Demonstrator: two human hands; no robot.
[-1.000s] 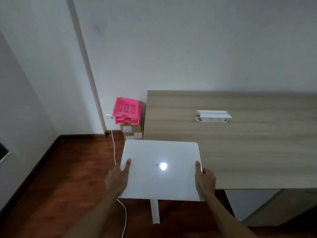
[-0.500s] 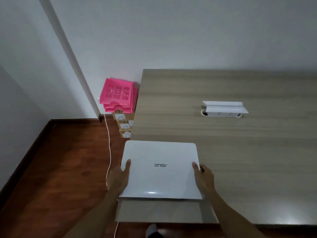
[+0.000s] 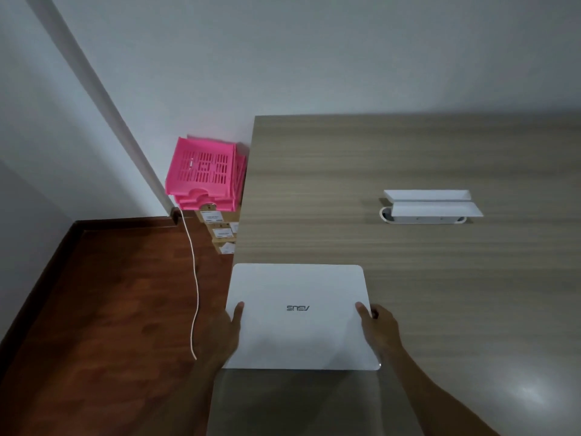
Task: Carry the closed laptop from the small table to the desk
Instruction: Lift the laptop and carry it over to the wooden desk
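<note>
The closed white laptop point(image 3: 300, 319) is held above the wooden desk's point(image 3: 408, 262) near-left corner, gripped at its sides by left hand point(image 3: 224, 333) and right hand point(image 3: 379, 328) — thumbs pressed on top; lowering flat is judged next.

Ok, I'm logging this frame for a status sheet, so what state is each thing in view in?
laptop: closed, logo side up, held over the desk's near left corner
left hand: grip on the laptop's left edge, thumb on top
right hand: grip on the laptop's right edge, thumb on top
desk: bare except for the white box
white box: lying flat on the desk
pink trays: stacked beside the desk
cable: trailing loose over the floor
</note>
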